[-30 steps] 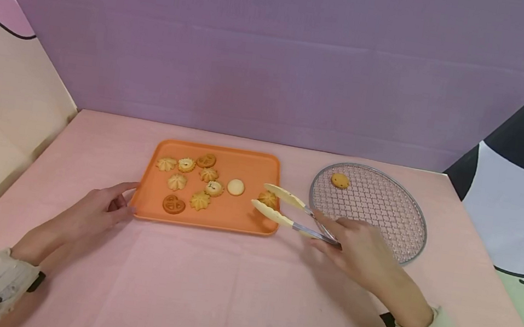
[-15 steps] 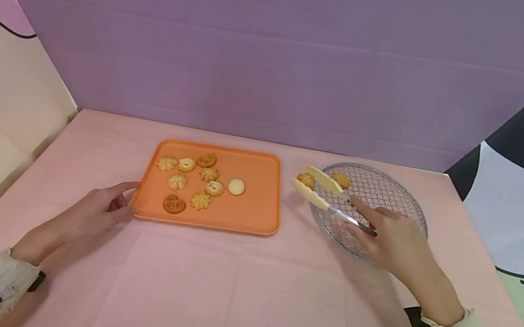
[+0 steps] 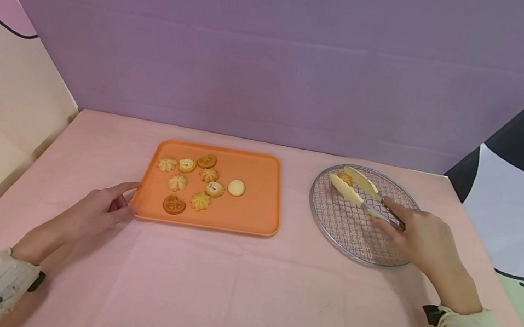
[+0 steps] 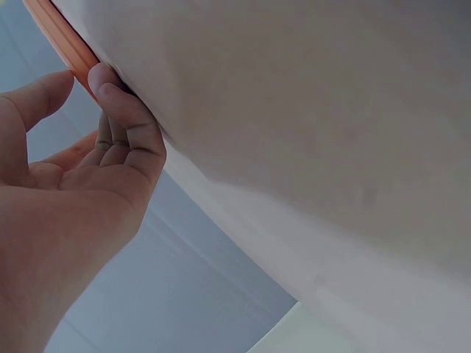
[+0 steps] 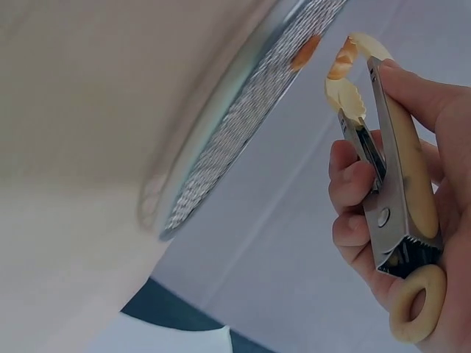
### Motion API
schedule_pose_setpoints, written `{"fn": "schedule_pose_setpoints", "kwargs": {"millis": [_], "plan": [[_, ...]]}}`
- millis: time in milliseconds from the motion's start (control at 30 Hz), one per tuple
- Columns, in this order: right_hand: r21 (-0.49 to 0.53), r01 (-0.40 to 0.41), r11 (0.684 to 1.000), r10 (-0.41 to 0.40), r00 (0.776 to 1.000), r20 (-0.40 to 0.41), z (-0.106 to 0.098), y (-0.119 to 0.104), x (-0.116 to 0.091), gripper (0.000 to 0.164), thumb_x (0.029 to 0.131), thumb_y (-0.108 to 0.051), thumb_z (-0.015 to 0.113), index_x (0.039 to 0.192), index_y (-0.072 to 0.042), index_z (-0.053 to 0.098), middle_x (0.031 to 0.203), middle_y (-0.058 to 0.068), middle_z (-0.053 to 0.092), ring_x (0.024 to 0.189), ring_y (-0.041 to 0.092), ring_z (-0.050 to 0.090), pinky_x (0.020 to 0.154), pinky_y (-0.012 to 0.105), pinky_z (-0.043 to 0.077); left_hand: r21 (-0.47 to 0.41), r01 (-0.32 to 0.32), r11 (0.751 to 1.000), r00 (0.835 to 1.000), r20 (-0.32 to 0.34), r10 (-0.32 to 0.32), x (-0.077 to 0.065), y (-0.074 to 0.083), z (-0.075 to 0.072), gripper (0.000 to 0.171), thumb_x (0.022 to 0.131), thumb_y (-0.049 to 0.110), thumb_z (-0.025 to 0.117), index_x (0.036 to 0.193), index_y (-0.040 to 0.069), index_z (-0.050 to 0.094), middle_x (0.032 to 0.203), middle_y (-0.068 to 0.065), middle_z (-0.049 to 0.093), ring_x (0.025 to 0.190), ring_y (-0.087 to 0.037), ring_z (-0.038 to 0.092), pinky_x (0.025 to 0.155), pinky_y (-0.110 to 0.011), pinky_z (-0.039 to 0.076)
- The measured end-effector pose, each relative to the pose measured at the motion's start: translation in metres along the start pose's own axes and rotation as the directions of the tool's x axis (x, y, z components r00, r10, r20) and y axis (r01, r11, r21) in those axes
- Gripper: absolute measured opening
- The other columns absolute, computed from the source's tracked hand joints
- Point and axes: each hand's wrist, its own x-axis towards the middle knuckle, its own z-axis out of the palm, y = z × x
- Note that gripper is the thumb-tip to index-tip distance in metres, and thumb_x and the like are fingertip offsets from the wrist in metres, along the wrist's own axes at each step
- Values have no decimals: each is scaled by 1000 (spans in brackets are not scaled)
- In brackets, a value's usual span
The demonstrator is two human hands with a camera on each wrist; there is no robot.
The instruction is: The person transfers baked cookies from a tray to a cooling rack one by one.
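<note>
My right hand (image 3: 426, 240) grips a pair of tongs (image 5: 394, 169) with cream tips and metal arms. Between the tips is a golden fluted cookie (image 5: 342, 59), held above the round wire rack (image 3: 356, 237). In the right wrist view another cookie (image 5: 305, 53) lies on the mesh; from the head it is hidden behind the tongs. At the left, my left hand (image 3: 104, 206) holds the left edge of an orange tray (image 3: 255, 218), thumb and fingers at its rim. Several cookies lie on the tray, among them a pale round one (image 3: 236, 188) and a brown pretzel-shaped one (image 3: 174, 205).
Tray and rack stand side by side on a pink-covered table (image 3: 225, 291), with a narrow gap between them. A purple wall (image 3: 273, 76) rises behind. Patterned panels flank the table left and right.
My right hand has carried the fluted cookie in the tongs off the tray's right end, rightward across the gap and over the rack. The left hand has stayed at the tray's edge.
</note>
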Motion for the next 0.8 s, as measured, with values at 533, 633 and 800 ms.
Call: {"fn": "schedule_pose_setpoints", "kwargs": {"millis": [533,633,800], "plan": [[12,-43,999,44,998,-46,1,39,-6,54,80,-35,82,125,-8,69,64,16,63,56,29,52,51,51,41,14,0,1000,1000,-8,0,0,1,0,55,96,10,65,144,-6,43,84,-1,61,70,-11,52,61,-22,44],[13,-54,998,54,998,-27,2,43,-8,54,81,-35,81,126,-7,69,60,13,61,55,27,50,48,46,38,16,0,1000,1000,-8,0,0,1,0,55,96,10,65,144,-6,43,84,-1,60,70,-11,52,62,-22,44],[5,-79,997,79,996,28,3,49,-9,56,86,-38,77,128,-4,66,47,-2,45,52,22,43,44,37,31,22,0,1000,1000,-11,0,0,0,0,55,96,10,65,144,-6,43,84,-1,60,70,-11,52,62,-22,44]]}}
